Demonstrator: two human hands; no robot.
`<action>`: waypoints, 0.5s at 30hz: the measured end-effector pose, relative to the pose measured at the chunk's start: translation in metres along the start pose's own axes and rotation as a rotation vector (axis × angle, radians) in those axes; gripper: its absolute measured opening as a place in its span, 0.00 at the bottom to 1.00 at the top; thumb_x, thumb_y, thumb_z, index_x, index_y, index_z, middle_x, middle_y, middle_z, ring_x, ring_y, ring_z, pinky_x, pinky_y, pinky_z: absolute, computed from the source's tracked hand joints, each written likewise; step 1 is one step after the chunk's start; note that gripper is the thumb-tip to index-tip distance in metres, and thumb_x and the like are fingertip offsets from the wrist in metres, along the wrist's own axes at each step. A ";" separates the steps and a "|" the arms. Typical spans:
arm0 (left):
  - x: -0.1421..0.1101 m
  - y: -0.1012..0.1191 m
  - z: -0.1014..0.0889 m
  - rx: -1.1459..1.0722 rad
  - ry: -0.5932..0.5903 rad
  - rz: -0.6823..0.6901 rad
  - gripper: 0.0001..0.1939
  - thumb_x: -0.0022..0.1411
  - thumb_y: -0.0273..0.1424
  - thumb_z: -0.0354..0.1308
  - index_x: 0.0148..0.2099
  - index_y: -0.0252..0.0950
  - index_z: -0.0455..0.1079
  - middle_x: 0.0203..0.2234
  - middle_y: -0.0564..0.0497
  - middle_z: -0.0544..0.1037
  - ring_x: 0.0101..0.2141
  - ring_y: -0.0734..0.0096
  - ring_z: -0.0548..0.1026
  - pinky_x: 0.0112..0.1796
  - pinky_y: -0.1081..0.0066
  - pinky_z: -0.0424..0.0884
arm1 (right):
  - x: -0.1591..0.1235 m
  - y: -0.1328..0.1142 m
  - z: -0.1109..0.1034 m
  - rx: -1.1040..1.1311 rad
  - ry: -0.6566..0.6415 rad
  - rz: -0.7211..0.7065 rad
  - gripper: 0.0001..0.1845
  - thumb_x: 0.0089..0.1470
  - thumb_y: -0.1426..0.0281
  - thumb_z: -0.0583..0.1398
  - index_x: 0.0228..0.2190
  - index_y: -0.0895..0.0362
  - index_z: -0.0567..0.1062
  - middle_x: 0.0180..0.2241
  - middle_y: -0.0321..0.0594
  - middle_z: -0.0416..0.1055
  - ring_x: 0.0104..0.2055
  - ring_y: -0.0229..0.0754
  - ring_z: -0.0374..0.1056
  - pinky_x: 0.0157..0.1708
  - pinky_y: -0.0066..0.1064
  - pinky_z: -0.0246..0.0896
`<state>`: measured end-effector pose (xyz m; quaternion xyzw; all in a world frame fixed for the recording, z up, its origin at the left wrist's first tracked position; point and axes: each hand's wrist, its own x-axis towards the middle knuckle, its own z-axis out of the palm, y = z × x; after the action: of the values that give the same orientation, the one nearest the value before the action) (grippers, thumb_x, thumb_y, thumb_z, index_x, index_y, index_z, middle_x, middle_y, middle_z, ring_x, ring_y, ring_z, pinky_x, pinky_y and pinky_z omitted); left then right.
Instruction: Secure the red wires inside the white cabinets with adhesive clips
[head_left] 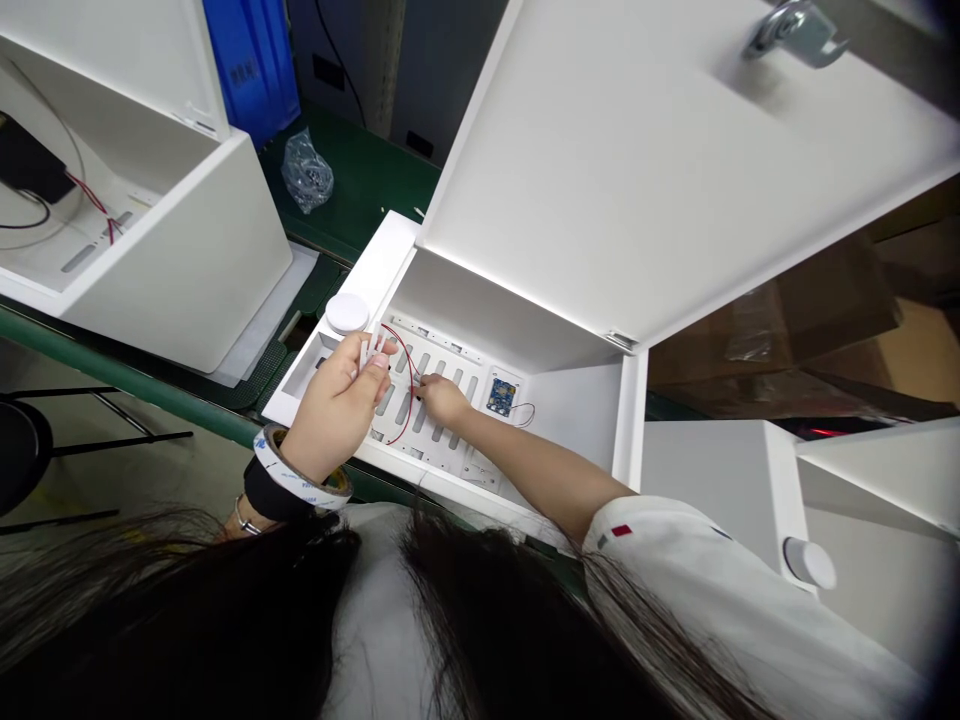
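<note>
Over the near left end of an open white metal box point(630, 400), my left hand point(337, 400) is closed in a pinch on thin white strips point(371, 347). A roll of white tape point(300, 480) hangs around my left wrist. Inside the box, my right hand point(444, 400) is closed at the fingertips on a thin red wire point(408, 350), which loops over the slotted floor point(465, 385). What else its fingers cover is hidden. To the right of that hand, a small blue circuit board point(502, 395) sits on the box's inner floor, with a thin wire coming off it.
The box's raised door point(637, 150) carries a metal lock point(795, 32). A round white knob point(347, 313) stands at its left end. Another open white box point(180, 250) is at left, and a third point(705, 480) at right. A plastic bag point(307, 172) lies near a blue bin point(251, 70).
</note>
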<state>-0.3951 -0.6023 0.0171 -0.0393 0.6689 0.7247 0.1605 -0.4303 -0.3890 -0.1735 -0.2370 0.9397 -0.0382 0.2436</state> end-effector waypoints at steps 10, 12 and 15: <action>-0.002 0.001 -0.002 0.078 -0.001 0.028 0.08 0.68 0.36 0.51 0.46 0.39 0.67 0.22 0.57 0.63 0.21 0.80 0.58 0.21 0.78 0.55 | -0.029 0.014 -0.010 -0.205 -0.155 -0.013 0.23 0.65 0.72 0.48 0.57 0.53 0.71 0.47 0.51 0.71 0.53 0.54 0.63 0.47 0.40 0.56; -0.002 0.002 -0.002 0.101 0.001 0.034 0.09 0.67 0.37 0.53 0.46 0.39 0.69 0.22 0.56 0.64 0.21 0.79 0.59 0.21 0.77 0.55 | -0.034 0.018 -0.013 -0.216 -0.208 0.019 0.23 0.64 0.73 0.49 0.57 0.53 0.71 0.46 0.51 0.72 0.53 0.54 0.63 0.47 0.41 0.56; -0.004 0.006 -0.001 0.148 -0.006 0.017 0.12 0.65 0.39 0.57 0.43 0.37 0.73 0.22 0.56 0.65 0.21 0.79 0.58 0.21 0.76 0.54 | -0.033 0.019 -0.022 -0.216 -0.252 0.084 0.20 0.62 0.74 0.51 0.51 0.55 0.76 0.46 0.52 0.73 0.51 0.54 0.64 0.48 0.41 0.56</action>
<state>-0.3935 -0.6044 0.0238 -0.0193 0.7204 0.6748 0.1588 -0.4235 -0.3582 -0.1429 -0.2253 0.9093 0.1034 0.3342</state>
